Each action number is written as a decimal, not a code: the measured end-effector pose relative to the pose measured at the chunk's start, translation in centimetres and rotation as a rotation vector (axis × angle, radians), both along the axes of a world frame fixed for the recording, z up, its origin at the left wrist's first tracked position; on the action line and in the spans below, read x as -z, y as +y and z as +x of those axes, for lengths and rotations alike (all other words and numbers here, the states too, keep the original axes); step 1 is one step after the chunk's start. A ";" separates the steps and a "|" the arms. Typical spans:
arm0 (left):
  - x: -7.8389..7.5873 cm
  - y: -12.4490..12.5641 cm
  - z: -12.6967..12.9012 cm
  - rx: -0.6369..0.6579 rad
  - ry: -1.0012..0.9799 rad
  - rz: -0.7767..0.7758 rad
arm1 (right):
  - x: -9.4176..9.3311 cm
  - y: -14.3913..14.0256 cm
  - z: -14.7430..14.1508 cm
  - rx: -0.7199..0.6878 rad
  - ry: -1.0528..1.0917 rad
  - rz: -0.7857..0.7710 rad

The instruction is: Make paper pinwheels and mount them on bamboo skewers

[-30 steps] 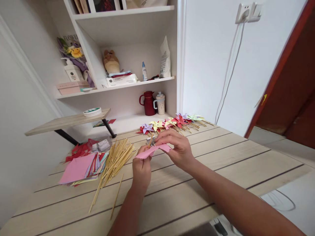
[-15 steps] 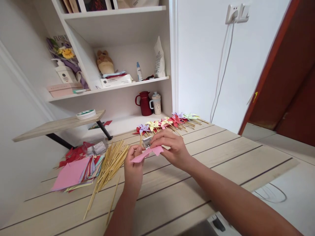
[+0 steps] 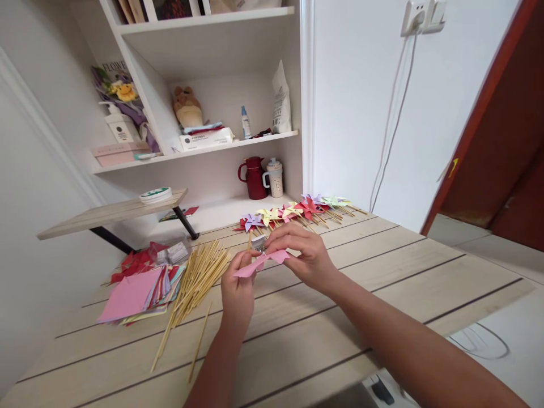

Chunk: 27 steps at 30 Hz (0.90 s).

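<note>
A pink paper pinwheel (image 3: 277, 256) is held up in front of me between both hands. My left hand (image 3: 237, 294) is closed on its left side, thumb and fingers pinched together. A thin wooden stick (image 3: 250, 240) rises from the fingers of that hand. My right hand (image 3: 312, 259) is closed too, its fingertips pressing at the middle and right part of the pink paper. What lies under those fingertips is hidden. Just behind the hands is a small clear box (image 3: 258, 242) of tiny metal pieces, partly covered by my right fingers.
Finished pinwheels (image 3: 293, 211) lie in a row at the table's back. Left of my hands are a heap of wooden sticks (image 3: 198, 280) and a stack of coloured paper (image 3: 131, 294). A single stick (image 3: 199, 343) lies nearer. A raised wooden stand (image 3: 114, 214) is at the far left.
The whole view has shifted slightly, so everything appears a little farther right. Both hands keep their hold on the pink pinwheel, with hardly any movement relative to the table.
</note>
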<state>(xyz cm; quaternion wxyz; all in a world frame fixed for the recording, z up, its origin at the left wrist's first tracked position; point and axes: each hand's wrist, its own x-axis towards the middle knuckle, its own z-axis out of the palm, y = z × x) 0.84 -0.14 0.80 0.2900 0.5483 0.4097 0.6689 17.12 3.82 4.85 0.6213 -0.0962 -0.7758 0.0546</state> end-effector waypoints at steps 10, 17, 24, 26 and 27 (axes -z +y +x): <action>-0.4 -0.8 0.3 0.096 0.010 0.040 | 0.0 -0.2 0.0 -0.090 0.027 -0.088; -0.7 -1.0 0.6 0.184 -0.037 -0.029 | 0.0 -0.3 0.0 -0.117 0.015 -0.111; -0.2 -0.8 0.3 0.272 0.000 -0.058 | -0.1 -0.3 0.1 -0.153 0.060 -0.190; -0.2 -1.0 0.4 0.258 0.024 -0.041 | -0.1 -0.2 0.2 -0.159 0.065 -0.197; -0.2 -1.0 0.4 0.240 0.037 -0.029 | -0.1 -0.2 0.2 -0.160 0.063 -0.198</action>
